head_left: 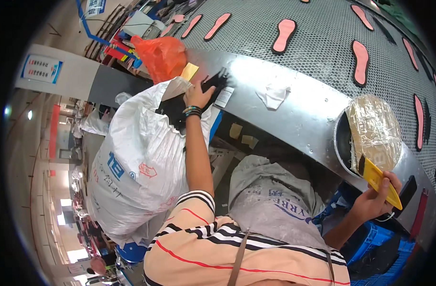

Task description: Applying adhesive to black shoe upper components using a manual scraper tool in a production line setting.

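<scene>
My left hand (pixel 197 97) is closed around a bunch of black flat pieces (pixel 215 81) at the mouth of a big white woven sack (pixel 132 157). More dark material (pixel 174 108) shows inside the sack's opening. At the right, my right hand (pixel 377 199) grips a yellow flat-handled brush (pixel 382 183) with a dark tip. That tip is beside the rim of a round pot (pixel 341 143), whose side or cover (pixel 376 125) is wrapped in shiny brownish tape. The pot's inside is mostly hidden.
A mesh conveyor (pixel 318 43) carries several pink, black-edged insoles (pixel 284 35) behind a metal ledge (pixel 303 105). On the ledge lies a crumpled white scrap (pixel 274 95). An orange plastic bag (pixel 161 56) sits at the back left. Blue crates (pixel 370 248) stand at lower right.
</scene>
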Action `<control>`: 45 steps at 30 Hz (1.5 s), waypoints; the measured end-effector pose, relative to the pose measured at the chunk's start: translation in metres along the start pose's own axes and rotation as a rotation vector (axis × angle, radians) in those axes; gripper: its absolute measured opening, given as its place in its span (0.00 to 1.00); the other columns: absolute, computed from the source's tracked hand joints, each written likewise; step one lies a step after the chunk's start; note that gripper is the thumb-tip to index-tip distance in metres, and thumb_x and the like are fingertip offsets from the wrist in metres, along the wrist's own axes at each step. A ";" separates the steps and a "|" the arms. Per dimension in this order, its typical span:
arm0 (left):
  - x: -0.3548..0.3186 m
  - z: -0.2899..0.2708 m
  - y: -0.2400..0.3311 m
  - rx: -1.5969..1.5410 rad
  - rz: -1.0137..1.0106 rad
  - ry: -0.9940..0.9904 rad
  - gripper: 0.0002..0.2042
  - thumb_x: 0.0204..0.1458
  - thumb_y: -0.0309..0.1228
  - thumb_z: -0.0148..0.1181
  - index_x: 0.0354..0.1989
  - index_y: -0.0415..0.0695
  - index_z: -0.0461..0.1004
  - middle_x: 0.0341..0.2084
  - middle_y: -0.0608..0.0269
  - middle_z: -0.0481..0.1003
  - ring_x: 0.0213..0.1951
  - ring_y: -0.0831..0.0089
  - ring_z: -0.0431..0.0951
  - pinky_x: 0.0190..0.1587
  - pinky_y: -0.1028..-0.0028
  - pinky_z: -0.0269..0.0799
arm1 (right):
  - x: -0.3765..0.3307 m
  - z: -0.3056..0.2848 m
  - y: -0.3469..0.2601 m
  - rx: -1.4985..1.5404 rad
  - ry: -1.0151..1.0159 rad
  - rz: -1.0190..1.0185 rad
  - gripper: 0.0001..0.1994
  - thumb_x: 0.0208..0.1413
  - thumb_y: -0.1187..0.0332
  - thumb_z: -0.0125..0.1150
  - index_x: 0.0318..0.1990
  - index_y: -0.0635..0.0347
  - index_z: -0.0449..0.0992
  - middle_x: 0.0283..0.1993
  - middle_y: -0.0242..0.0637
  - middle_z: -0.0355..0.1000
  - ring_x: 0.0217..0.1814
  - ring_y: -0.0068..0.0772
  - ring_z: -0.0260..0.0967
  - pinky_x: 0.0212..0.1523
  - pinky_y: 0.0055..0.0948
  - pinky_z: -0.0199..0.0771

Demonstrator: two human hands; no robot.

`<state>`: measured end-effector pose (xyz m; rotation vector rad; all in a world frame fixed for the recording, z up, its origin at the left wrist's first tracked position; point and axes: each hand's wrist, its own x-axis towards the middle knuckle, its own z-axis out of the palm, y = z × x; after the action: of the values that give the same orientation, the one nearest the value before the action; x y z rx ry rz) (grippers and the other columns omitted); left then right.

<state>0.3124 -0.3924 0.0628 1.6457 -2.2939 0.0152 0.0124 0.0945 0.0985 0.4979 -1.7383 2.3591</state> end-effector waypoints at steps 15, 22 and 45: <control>0.015 -0.174 0.069 -0.980 0.330 0.980 0.12 0.63 0.34 0.60 0.46 0.36 0.75 0.38 0.60 0.76 0.35 0.72 0.75 0.39 0.72 0.73 | -0.018 0.004 -0.005 -0.094 -0.051 0.044 0.03 0.61 0.76 0.57 0.39 0.66 0.76 0.41 0.36 0.73 0.46 0.27 0.69 0.52 0.28 0.69; -0.058 -0.163 0.122 -1.956 0.427 -0.094 0.21 0.70 0.42 0.48 0.64 0.42 0.64 0.29 0.63 0.69 0.22 0.76 0.69 0.23 0.79 0.66 | -0.018 0.025 -0.003 -0.276 -0.065 0.069 0.06 0.65 0.74 0.58 0.45 0.64 0.77 0.43 0.33 0.74 0.37 0.20 0.70 0.30 0.21 0.68; -0.213 -0.073 0.150 -1.163 0.031 -1.522 0.15 0.64 0.36 0.57 0.49 0.37 0.78 0.36 0.59 0.80 0.34 0.77 0.78 0.36 0.75 0.74 | 0.000 0.043 0.024 -0.802 -0.502 -0.153 0.07 0.51 0.73 0.70 0.39 0.58 0.84 0.35 0.39 0.78 0.41 0.39 0.70 0.46 0.35 0.66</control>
<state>0.2531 -0.1313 0.1031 0.8506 -1.9937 -2.6603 0.0111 0.0459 0.0884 1.0601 -2.5179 1.3050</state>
